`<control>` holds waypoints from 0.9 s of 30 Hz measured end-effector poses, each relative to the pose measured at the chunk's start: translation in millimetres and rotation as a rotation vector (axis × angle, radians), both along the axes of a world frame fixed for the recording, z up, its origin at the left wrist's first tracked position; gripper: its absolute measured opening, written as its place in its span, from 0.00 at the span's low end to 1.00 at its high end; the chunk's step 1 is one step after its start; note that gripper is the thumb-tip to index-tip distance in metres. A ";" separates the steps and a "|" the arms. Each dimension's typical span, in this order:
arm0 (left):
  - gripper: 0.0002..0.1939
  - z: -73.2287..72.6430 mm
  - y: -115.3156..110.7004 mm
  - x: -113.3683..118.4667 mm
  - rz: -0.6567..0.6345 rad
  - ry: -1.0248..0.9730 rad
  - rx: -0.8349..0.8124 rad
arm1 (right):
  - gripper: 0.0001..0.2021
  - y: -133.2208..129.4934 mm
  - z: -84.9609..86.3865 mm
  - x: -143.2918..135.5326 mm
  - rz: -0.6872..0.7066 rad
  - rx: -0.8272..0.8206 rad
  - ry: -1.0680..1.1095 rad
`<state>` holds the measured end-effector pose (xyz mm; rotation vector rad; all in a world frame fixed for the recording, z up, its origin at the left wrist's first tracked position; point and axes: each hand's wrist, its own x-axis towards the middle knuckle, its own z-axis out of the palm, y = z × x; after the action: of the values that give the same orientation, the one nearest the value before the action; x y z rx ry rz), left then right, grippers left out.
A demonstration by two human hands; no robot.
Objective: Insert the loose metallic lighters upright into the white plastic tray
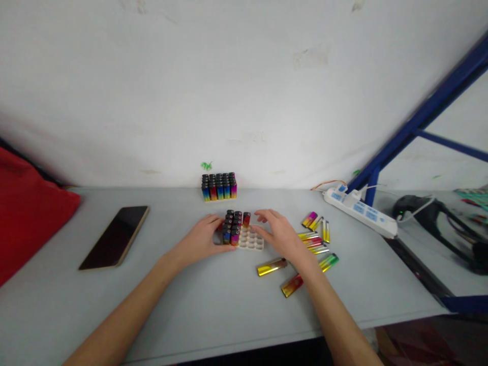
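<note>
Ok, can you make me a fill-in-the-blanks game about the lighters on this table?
1. The left hand rests against the white tray, which is partly filled with upright ____.
2. The phone lies to the ____ of both hands.
3. The loose lighters lie flat beside the ____ hand.
4. The full tray stands nearest the ____.

Missing words: lighters; left; right; wall

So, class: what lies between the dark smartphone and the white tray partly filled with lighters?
Head view: only the left hand at the white tray; otherwise bare grey table from the smartphone.

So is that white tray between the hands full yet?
Partly full. The white tray has lighters standing in its left side; its right slots are empty.
</note>
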<state>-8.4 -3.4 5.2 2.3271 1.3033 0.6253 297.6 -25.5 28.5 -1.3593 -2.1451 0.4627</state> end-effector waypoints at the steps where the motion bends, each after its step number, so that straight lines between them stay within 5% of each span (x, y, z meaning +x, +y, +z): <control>1: 0.30 0.0 0.3 -0.1 -0.002 0.004 0.002 | 0.11 -5.7 5.0 12.4 -0.001 0.013 0.019; 6: 0.30 -1.7 1.7 -0.7 -0.011 0.026 0.001 | 0.11 -44.9 22.2 86.9 -0.147 0.052 0.010; 11: 0.29 -2.9 1.3 -0.9 -0.016 0.015 0.009 | 0.16 -98.5 17.0 135.9 -0.319 0.099 -0.023; 16: 0.30 -2.0 1.8 -1.3 -0.034 -0.011 0.004 | 0.12 -146.9 -16.8 130.2 -0.343 0.073 -0.037; 20: 0.29 -1.9 3.1 -1.3 -0.015 -0.014 -0.014 | 0.09 -154.9 -43.4 112.1 -0.430 0.094 -0.035; 27: 0.28 0.6 1.9 0.0 -0.011 -0.012 -0.010 | 0.08 -130.4 -41.3 100.4 -0.428 0.101 -0.043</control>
<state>-8.4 -1.5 5.8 2.3173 1.2845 0.6268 398.0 -155.9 -12.8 -1.7216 -1.8089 0.1546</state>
